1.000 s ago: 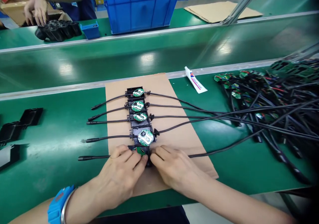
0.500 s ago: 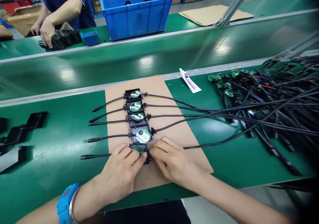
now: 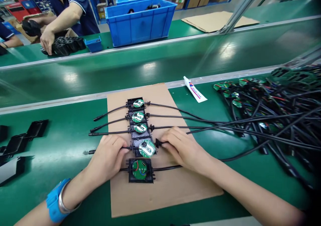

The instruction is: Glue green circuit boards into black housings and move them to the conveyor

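Observation:
Several small black housings with round green circuit boards and black cables lie in a column on a brown cardboard sheet (image 3: 170,189). The nearest housing (image 3: 140,170) lies free, its board seated flat. My left hand (image 3: 109,157) pinches the left cable of the fourth housing (image 3: 146,148), whose board sits tilted. My right hand (image 3: 182,148) pinches the black cable fitting at that housing's right side.
A tangled heap of cabled boards (image 3: 276,108) fills the right of the bench. A white tube (image 3: 195,89) lies beyond the cardboard. Empty black housings (image 3: 17,144) sit at the left. Across the green belt, another person's hand (image 3: 47,40) rests on black parts beside a blue crate (image 3: 140,21).
Both hands left the nearest housing, its board now seated, and moved up to the fourth housing, gripping its cable on each side.

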Tool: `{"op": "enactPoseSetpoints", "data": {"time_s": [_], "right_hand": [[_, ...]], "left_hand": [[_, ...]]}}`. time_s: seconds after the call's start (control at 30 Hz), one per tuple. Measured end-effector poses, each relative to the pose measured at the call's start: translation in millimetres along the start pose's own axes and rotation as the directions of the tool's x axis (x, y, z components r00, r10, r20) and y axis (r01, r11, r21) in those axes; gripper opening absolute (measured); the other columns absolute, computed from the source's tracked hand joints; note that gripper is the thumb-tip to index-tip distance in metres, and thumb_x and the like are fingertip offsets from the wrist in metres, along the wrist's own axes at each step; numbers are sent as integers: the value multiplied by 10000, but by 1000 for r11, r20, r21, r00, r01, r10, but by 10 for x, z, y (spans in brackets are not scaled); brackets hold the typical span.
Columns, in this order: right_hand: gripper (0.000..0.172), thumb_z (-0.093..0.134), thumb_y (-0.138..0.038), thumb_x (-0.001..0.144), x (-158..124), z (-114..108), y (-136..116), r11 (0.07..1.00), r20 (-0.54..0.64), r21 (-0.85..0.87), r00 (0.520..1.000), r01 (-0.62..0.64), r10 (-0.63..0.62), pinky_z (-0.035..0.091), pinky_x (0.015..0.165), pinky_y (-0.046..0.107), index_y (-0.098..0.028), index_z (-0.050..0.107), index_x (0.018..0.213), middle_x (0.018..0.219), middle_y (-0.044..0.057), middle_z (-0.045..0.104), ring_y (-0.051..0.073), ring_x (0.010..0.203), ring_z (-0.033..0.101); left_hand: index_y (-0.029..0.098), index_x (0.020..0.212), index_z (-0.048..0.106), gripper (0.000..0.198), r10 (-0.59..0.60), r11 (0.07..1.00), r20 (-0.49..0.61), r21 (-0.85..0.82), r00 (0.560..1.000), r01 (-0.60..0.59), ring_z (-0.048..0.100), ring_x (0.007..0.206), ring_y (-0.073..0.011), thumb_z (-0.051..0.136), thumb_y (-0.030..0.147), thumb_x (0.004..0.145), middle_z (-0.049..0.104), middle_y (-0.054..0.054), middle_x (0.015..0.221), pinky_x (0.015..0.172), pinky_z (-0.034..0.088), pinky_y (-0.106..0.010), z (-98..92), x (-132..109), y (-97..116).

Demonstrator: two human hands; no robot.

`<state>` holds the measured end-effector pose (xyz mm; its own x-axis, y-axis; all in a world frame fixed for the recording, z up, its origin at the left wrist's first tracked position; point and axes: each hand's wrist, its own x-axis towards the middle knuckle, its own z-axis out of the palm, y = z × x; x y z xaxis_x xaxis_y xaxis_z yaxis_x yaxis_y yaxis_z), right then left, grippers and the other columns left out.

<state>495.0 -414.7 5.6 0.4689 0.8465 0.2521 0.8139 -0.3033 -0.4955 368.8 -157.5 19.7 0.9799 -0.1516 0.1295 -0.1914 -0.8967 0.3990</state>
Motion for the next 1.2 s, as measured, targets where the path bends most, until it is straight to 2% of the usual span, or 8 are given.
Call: {"op": "enactPoseSetpoints", "data": {"time_s": [0.13, 0.27, 0.47, 0.63, 0.77, 0.97, 1.1, 1.2], "right_hand": [[178, 382, -109, 937, -51, -166, -181, 994, -10, -66, 996, 92, -93, 394, 612, 274, -127, 558, 955, 795, 57, 551, 160, 733, 487], [227, 366, -128, 925, 4, -262, -348, 981, 163, -165, 984, 98, -71, 322, 543, 293, -150, 569, 827, 719, 36, 527, 158, 636, 461], [128, 455, -68, 811, 192, -167, -441, 955, 311, -291, 949, 51, 44, 186, 512, 302, -172, 525, 787, 729, 36, 555, 151, 570, 455], [130, 486, -147, 807, 335, -141, -524, 963, 403, -269, 907, -15, 127, 121, 515, 304, -188, 548, 914, 764, 44, 575, 162, 538, 458], [186, 459, -182, 842, 383, -70, -531, 974, 493, -223, 860, -24, 134, 123, 523, 318, -186, 593, 972, 802, 63, 604, 197, 598, 528], [259, 490, -145, 825, 339, 14, -514, 970, 490, -242, 864, 6, 117, 129, 503, 324, -150, 622, 1047, 861, 90, 622, 203, 609, 554], [218, 504, -138, 807, 325, 25, -512, 970, 441, -243, 892, 9, 102, 123, 493, 322, -159, 640, 977, 792, 77, 608, 203, 568, 531], [218, 507, -132, 798, 314, 39, -501, 972, 410, -234, 909, 19, 80, 110, 484, 321, -159, 641, 967, 748, 63, 594, 192, 524, 498]], "left_hand": [[192, 1031, 535, 158, -12, 996, -44, -92, 999, 8, 617, 734, -159, 390, 203, 967, 646, -29, 876, 616, 475, -271, -77, -60, 95], [204, 1049, 556, 192, -18, 999, -16, -31, 1000, 18, 641, 685, -166, 382, 234, 973, 669, -27, 879, 551, 483, -270, -81, -43, 139], [196, 1030, 578, 239, -45, 999, 97, -3, 994, 45, 645, 714, -186, 349, 221, 968, 660, -37, 861, 561, 501, -292, 0, 42, 120], [197, 996, 581, 221, -62, 995, 112, -66, 992, 70, 633, 716, -186, 365, 203, 952, 644, -30, 834, 583, 507, -306, -1, 75, 121], [192, 945, 594, 171, -59, 988, 109, -134, 992, 73, 623, 714, -173, 423, 201, 937, 645, -24, 817, 610, 512, -298, -4, 105, 114], [174, 942, 594, 126, 28, 994, -20, -107, 999, -30, 583, 685, -162, 472, 144, 924, 616, -29, 790, 576, 497, -277, 11, 87, 141], [142, 970, 583, 145, 169, 985, -154, 6, 973, -170, 562, 739, -163, 503, 47, 895, 622, -53, 844, 655, 512, -290, 75, 39, 142], [137, 898, 581, 128, 193, 980, -181, -1, 964, -197, 546, 736, -145, 523, 23, 889, 614, -50, 853, 666, 506, -270, 137, -3, 95]]}}
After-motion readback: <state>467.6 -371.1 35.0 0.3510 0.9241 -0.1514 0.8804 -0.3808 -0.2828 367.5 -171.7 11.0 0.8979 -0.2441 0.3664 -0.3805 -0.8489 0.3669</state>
